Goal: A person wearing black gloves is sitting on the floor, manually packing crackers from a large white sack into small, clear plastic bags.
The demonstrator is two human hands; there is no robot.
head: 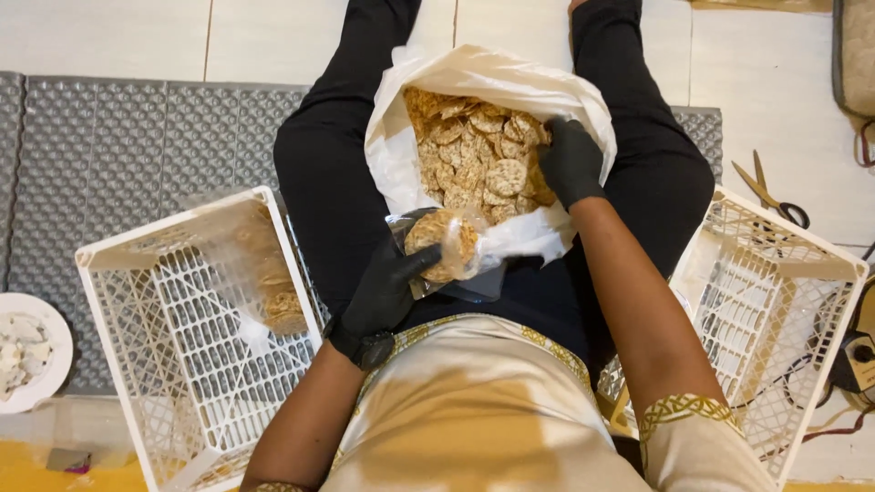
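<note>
Round golden-brown crackers [474,155] fill the white sack [392,164] in my lap — my right hand [570,162] closes on some while my left hand [392,282] grips a half-filled clear pouch [445,244] — next, I judge, a careful drop-in.

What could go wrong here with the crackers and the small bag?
The clear small plastic bag of round crackers, held by the black-gloved left hand, looks open and could spill. The black-gloved right hand digging in the large white bag of round brown crackers could crush some.

White sack [401,155] on lap; clear bag [460,260] below, perhaps half-filled.
</note>
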